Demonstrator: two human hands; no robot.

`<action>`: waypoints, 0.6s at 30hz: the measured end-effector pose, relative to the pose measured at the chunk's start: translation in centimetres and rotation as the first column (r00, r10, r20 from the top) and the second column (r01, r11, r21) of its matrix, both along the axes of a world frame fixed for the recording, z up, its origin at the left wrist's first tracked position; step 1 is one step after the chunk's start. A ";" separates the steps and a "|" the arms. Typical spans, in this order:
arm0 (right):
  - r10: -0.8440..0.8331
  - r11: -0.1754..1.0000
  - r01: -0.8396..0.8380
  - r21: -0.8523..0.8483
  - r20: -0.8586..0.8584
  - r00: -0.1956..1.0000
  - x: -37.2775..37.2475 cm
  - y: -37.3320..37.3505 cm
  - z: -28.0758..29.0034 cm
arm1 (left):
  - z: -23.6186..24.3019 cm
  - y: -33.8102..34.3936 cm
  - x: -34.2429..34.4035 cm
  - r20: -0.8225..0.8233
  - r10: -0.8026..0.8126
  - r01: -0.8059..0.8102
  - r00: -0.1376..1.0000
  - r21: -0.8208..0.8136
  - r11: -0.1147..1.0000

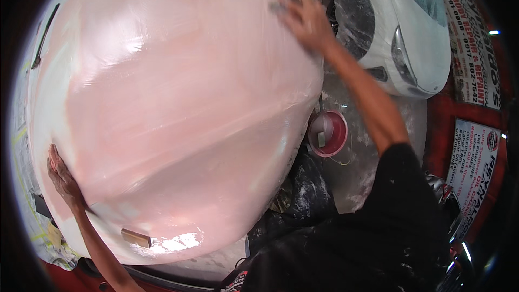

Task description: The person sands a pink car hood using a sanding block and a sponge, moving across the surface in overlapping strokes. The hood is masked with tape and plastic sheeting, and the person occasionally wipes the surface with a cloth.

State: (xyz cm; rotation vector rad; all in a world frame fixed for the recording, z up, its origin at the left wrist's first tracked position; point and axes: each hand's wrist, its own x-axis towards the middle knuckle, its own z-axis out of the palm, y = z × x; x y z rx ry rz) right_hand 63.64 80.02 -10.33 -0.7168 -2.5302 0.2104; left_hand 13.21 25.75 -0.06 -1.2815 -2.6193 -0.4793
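A large car hood (178, 103), coated in patchy pink and white with a wet shine, fills the space in front of me. My left hand (64, 177) rests flat on the hood's left edge, its fingers stretched out, with nothing in it. Over toward the far right edge, my right hand (304, 20) presses on the surface, fingers bent and smeared by motion. Something small and dark shows at its fingertips; its kind is too blurred to tell. A brown rectangular block (136, 238) lies on the near part of the hood.
Right of the hood, a pink bucket (341, 132) stands on the grey floor, with a pale piece inside. Beyond it is a whitish car front part (421, 48) with a headlight. Printed signs (473, 173) line the right side. A black wiper arm (46, 35) lies far left.
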 end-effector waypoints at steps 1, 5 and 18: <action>0.131 0.990 -0.130 0.053 -0.016 0.991 2.4 -3.9 -0.2 | 0.7 -0.7 0.2 -0.033 0.020 -0.021 0.999 -0.026 0.999; 0.210 0.977 -0.211 -0.020 -0.044 0.977 4.9 -5.8 0.8 | 1.3 -0.7 1.2 -0.051 0.062 -0.064 0.997 -0.051 0.997; 0.188 0.974 -0.194 -0.117 -0.061 0.980 6.4 -9.1 1.0 | 1.0 -1.2 0.6 0.063 0.115 -0.115 0.991 -0.001 0.993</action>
